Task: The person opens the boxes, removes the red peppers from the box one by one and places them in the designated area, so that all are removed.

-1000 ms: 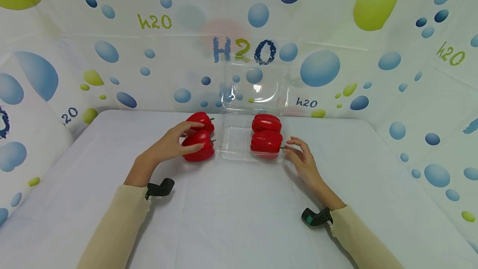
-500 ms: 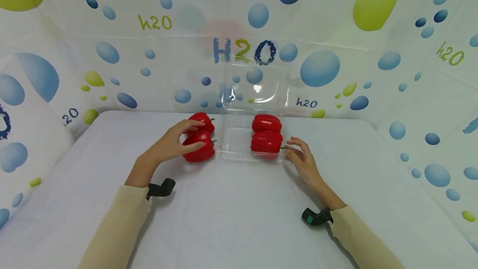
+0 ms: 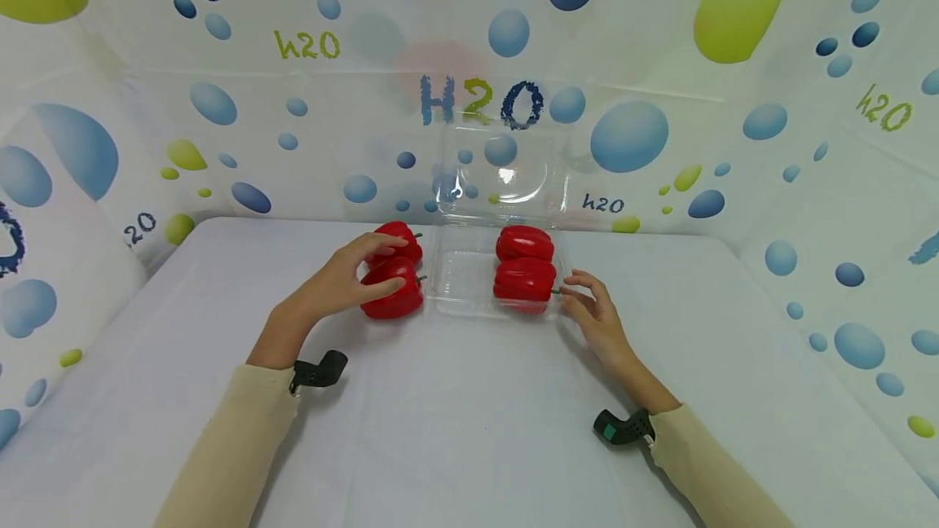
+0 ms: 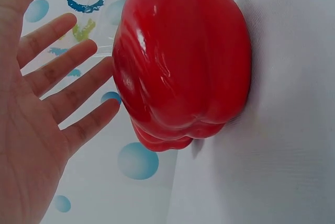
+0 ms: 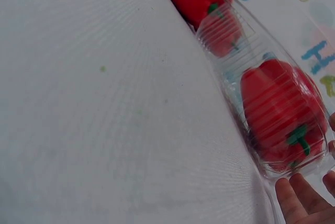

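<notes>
Two red bell peppers stand one behind the other left of a clear plastic clamshell box (image 3: pixel 460 277): a near pepper (image 3: pixel 392 290) and a far pepper (image 3: pixel 399 236). My left hand (image 3: pixel 350 274) hovers over this pair, thumb in front of the near one; its fingers look straight and spread in the left wrist view, beside the red pepper (image 4: pixel 183 51). Inside the box's right half lie two more bell peppers, a front one (image 3: pixel 524 279) and a back one (image 3: pixel 524 243). My right hand (image 3: pixel 597 318), fingers loosely bent, has its fingertips at the box's right wall.
The raised clear lid (image 3: pixel 506 173) leans up against the patterned backdrop (image 3: pixel 293 145). White cloth covers the table (image 3: pixel 469 422). Each wrist wears a black camera; the left one (image 3: pixel 323 369) hangs low near the cloth. The box's left half lies between the two pairs of peppers.
</notes>
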`<state>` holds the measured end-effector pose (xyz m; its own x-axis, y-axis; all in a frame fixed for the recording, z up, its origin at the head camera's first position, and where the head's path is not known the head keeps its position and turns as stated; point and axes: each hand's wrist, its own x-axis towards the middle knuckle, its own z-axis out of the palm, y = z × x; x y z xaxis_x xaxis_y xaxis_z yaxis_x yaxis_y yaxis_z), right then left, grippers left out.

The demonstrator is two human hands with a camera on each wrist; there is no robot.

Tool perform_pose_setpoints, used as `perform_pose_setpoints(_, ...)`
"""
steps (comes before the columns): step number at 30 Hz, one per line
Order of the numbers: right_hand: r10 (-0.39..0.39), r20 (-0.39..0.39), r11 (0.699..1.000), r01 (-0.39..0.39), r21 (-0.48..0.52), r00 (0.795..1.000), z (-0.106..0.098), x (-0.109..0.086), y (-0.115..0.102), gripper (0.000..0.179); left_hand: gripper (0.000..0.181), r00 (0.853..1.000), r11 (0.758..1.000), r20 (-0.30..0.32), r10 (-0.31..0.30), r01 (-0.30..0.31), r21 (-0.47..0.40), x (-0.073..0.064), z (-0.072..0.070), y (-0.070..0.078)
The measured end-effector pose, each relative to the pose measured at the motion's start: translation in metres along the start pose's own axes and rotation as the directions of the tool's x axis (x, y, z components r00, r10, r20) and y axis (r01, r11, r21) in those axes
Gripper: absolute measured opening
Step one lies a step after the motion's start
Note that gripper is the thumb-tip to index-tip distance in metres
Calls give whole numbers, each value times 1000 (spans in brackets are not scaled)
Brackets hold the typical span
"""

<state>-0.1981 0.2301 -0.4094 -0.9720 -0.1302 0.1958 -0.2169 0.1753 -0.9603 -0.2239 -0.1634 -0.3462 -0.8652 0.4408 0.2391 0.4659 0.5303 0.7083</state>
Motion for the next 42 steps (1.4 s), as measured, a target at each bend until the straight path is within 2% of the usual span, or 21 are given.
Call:
perform_pose_setpoints(9,2,0,1000,-2,2,1000,0,0,-1,35,61,1000,1000,8,6,-6,-12,1,1,6)
perform_pose_setpoints(18,6,-6,1000,-6,7,1000,-1,0,-2,35,60,998,998,8,56,-56,-8,3,2,11)
perform_pose_setpoints(21,11,-9,1000,-11,9,1000,0,0,-2,35,61,998,998,10,56,-56,-7,3,3,13)
perform_pose_setpoints(27,16,-11,1000,-16,-1,1000,1,0,-2,36,64,998,999,21,51,-51,13,2,4,17)
perform_pose_setpoints(42,-7,-2,1000,7,15,1000,1,-1,-2,36,62,995,994,36,96,-98,53,0,7,27)
